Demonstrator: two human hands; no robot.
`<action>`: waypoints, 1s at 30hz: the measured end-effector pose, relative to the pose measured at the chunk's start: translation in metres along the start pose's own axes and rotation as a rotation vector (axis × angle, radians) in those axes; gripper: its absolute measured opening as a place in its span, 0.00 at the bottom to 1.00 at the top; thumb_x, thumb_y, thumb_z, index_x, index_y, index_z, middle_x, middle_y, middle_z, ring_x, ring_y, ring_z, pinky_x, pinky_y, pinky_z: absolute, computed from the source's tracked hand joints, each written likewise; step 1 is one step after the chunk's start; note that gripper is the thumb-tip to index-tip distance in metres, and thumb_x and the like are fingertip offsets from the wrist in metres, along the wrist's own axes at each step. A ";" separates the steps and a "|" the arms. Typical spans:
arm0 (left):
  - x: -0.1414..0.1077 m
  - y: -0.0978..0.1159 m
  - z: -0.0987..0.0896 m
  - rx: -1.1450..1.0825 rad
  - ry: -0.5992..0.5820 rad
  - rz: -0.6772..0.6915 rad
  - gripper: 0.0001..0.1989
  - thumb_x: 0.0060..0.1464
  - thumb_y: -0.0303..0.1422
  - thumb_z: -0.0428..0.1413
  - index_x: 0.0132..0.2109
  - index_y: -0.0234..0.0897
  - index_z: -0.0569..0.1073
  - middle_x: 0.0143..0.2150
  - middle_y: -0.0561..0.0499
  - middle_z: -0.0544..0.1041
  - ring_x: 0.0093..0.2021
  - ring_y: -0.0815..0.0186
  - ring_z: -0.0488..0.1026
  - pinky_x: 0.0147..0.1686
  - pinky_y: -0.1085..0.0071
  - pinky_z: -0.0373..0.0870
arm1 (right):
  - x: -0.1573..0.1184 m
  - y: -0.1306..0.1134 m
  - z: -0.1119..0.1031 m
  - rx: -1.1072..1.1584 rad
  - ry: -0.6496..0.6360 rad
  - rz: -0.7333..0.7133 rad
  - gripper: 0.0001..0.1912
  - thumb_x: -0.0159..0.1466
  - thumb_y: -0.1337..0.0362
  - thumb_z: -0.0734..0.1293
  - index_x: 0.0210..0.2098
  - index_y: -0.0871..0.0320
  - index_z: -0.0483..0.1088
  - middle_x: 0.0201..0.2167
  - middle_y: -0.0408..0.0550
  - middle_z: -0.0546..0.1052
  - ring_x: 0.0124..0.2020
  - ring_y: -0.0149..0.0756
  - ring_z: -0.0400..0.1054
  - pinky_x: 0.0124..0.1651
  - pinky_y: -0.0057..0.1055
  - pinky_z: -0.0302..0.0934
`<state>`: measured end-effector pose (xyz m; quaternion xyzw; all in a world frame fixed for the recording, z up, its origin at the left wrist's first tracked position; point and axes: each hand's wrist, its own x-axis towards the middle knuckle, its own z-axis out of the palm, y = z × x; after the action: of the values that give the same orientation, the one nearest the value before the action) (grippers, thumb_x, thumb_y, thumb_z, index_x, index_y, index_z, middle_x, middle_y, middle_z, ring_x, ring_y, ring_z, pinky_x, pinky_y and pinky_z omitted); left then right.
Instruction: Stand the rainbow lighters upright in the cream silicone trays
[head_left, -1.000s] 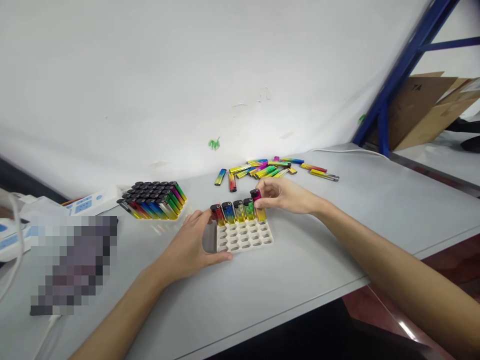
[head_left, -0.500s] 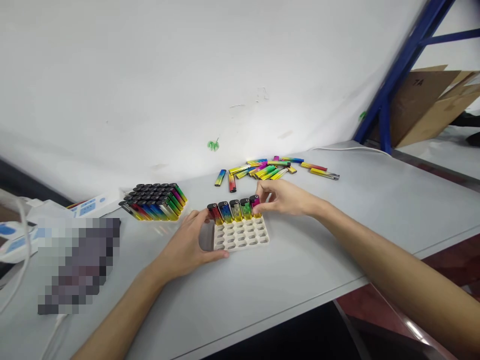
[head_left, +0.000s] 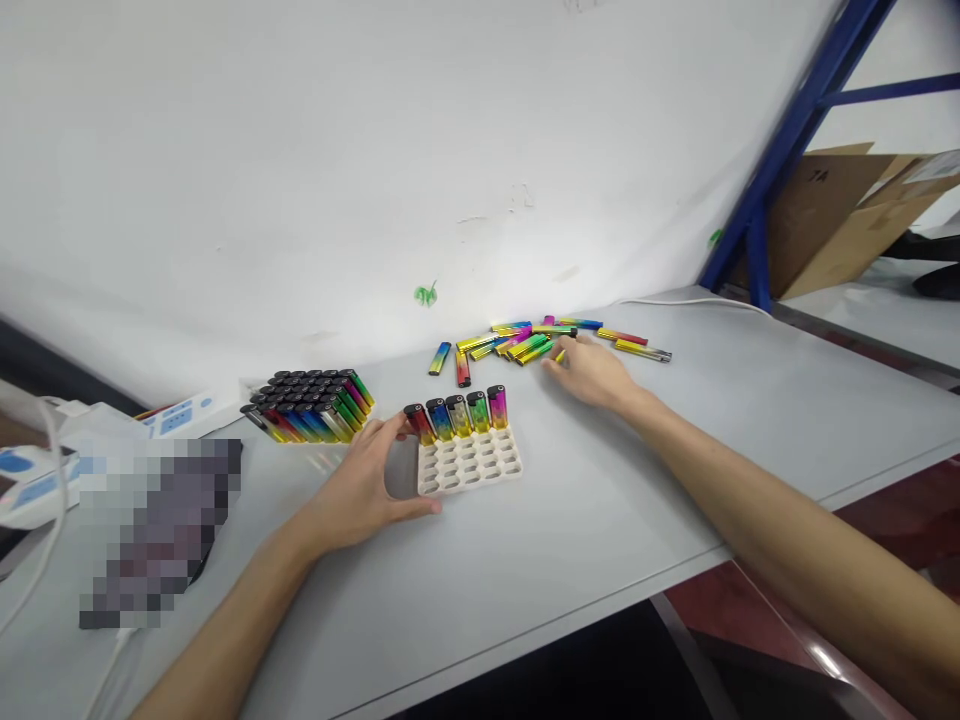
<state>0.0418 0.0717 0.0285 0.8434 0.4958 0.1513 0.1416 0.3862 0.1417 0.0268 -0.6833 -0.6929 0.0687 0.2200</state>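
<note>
On the table in the head view stands a white tray with rows of slots. Several lighters with black tops and metallic rainbow bodies stand upright along its back row; its front rows hold none. My left hand spans the tray's left side, thumb at the front corner and fingers at the back corner beside the red lighter. Farther back, my right hand is closed at the edge of a loose pile of lighters, its fingers on a yellow-ended lighter that they mostly cover.
A second tray packed with upright lighters stands on the left. Beyond it lie white power strips and cables, with a pixelated dark item in front. A white wall closes off the back. Cardboard boxes stand behind a blue frame.
My right hand has let go of the magenta lighter in the tray and moved back and right to the loose pile. My left hand stays at the tray.
</note>
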 end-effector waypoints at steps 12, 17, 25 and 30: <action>0.002 -0.002 0.000 0.015 -0.024 0.052 0.33 0.44 0.57 0.63 0.49 0.41 0.67 0.56 0.44 0.68 0.59 0.50 0.62 0.59 0.51 0.61 | 0.001 0.001 0.002 0.020 -0.037 -0.052 0.15 0.62 0.62 0.67 0.47 0.60 0.72 0.44 0.55 0.76 0.44 0.44 0.70 0.45 0.35 0.62; 0.002 0.002 -0.002 0.008 -0.033 0.044 0.32 0.42 0.58 0.63 0.46 0.41 0.67 0.53 0.45 0.68 0.56 0.50 0.63 0.54 0.53 0.65 | -0.006 -0.013 0.004 0.412 -0.107 -0.175 0.12 0.65 0.57 0.65 0.46 0.55 0.71 0.40 0.48 0.76 0.31 0.34 0.71 0.37 0.32 0.63; 0.001 0.002 -0.002 0.010 -0.019 0.057 0.31 0.43 0.57 0.63 0.46 0.41 0.69 0.51 0.46 0.71 0.53 0.51 0.64 0.51 0.55 0.65 | -0.014 -0.022 0.009 0.237 -0.118 -0.231 0.15 0.69 0.54 0.58 0.43 0.56 0.69 0.24 0.44 0.71 0.27 0.37 0.65 0.31 0.31 0.53; 0.001 0.000 -0.001 0.008 -0.021 0.060 0.32 0.43 0.57 0.63 0.46 0.41 0.69 0.50 0.46 0.70 0.53 0.52 0.64 0.51 0.56 0.65 | -0.016 -0.025 0.008 0.199 -0.115 -0.222 0.20 0.70 0.51 0.56 0.27 0.55 0.62 0.21 0.45 0.69 0.25 0.36 0.62 0.30 0.32 0.50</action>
<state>0.0413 0.0725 0.0298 0.8600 0.4692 0.1448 0.1388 0.3596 0.1265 0.0261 -0.5723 -0.7652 0.1515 0.2528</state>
